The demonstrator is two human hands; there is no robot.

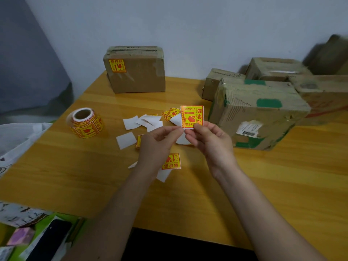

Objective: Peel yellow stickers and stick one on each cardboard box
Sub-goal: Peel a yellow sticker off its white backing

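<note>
My right hand pinches the lower edge of a yellow sticker with red print, held upright above the table. My left hand pinches the white backing paper that curls away from the sticker's left side. A roll of yellow stickers lies on the left of the wooden table. One cardboard box at the back carries a yellow sticker on its front. A worn box with green tape stands right of my hands, with several more boxes behind it.
White backing scraps and loose yellow stickers litter the table around my hands. A white plastic bag lies at the left edge. Small items and a dark phone sit below the table's front left.
</note>
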